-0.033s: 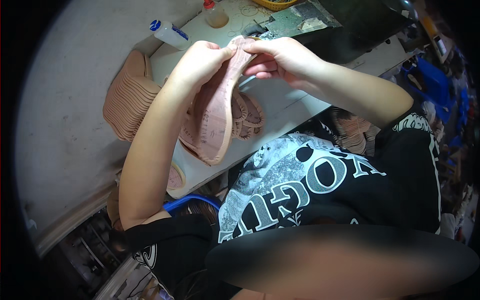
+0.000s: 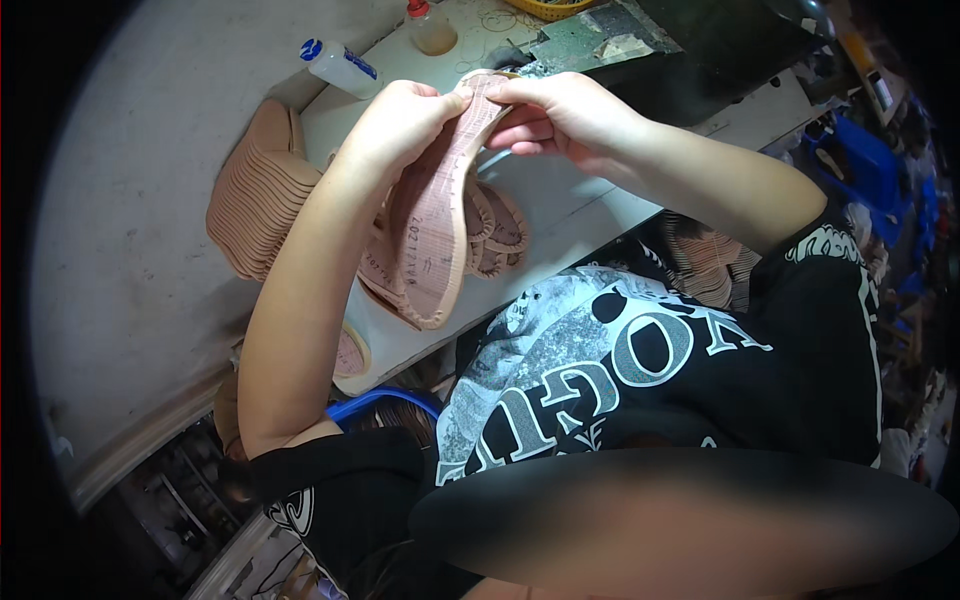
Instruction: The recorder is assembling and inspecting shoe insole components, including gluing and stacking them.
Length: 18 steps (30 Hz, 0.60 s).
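Two thumbs pinch the narrow end of a sandal insole

Head view: The left hand [image 2: 405,120] and the right hand [image 2: 580,115] meet at the far, narrow end of a pink-lined insole [image 2: 430,230], held over the white table [image 2: 590,205] with its broad end toward the person. The left thumb is pressed down near the left edge; the left fingers are mostly hidden, so how far they wrap underneath I cannot tell. The right thumb bears on the opposite edge, while the other right fingers curl loosely below it.

Little has changed from the picture just before: both hands keep their places, and the insole lies along almost the same line. Its lining and dark markings, smeared then, now look crisp, which suggests the piece has steadied between the thumbs. The handling seems to be at the same stage, concentrated on the narrow end.

Beneath and right of the insole are smaller rimmed pieces [image 2: 510,225]; whether it touches them is unclear. A stack of tan insoles [image 2: 260,200] stands left of the left forearm. Beyond the hands are a blue-capped bottle [image 2: 340,68] and a red-capped bottle [image 2: 432,32].
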Each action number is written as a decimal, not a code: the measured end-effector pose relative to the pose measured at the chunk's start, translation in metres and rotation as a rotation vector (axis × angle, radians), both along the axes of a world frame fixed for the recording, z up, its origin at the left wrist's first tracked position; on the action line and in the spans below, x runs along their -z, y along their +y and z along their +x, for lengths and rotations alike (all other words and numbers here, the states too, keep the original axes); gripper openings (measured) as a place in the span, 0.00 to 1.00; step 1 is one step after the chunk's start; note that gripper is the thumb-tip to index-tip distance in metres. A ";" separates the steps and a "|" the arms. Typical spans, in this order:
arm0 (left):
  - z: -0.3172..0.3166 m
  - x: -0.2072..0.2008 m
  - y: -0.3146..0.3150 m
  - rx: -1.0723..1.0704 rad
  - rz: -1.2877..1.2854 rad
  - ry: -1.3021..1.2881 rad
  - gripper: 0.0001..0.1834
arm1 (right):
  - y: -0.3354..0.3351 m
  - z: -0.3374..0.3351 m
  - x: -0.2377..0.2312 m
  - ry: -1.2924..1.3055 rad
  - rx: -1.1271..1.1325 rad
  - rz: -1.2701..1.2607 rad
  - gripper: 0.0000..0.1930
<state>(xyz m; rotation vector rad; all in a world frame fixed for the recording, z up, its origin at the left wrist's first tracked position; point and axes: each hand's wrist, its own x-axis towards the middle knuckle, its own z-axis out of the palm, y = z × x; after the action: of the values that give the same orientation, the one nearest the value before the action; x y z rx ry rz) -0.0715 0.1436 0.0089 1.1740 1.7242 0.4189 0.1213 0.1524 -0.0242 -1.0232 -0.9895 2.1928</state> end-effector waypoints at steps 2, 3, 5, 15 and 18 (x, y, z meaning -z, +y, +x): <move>0.001 0.004 0.001 -0.013 -0.002 -0.020 0.16 | 0.002 -0.002 0.002 -0.029 0.004 0.013 0.15; 0.000 0.007 0.003 -0.024 -0.005 -0.041 0.16 | 0.006 -0.003 0.007 -0.032 0.001 0.009 0.15; -0.004 0.013 0.010 -0.029 -0.039 -0.031 0.16 | 0.018 -0.007 0.017 -0.058 -0.034 0.035 0.15; -0.022 0.029 0.023 0.011 -0.086 -0.043 0.16 | 0.035 -0.022 0.032 -0.152 -0.036 0.085 0.15; -0.021 0.029 0.024 -0.010 -0.063 -0.042 0.16 | 0.039 -0.027 0.038 -0.110 -0.011 0.063 0.14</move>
<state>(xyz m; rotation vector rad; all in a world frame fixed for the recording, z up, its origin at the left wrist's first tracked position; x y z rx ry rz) -0.0920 0.1679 -0.0199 1.1045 1.6962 0.3903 0.0941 0.1916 -0.0617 -1.1211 -1.1081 2.1195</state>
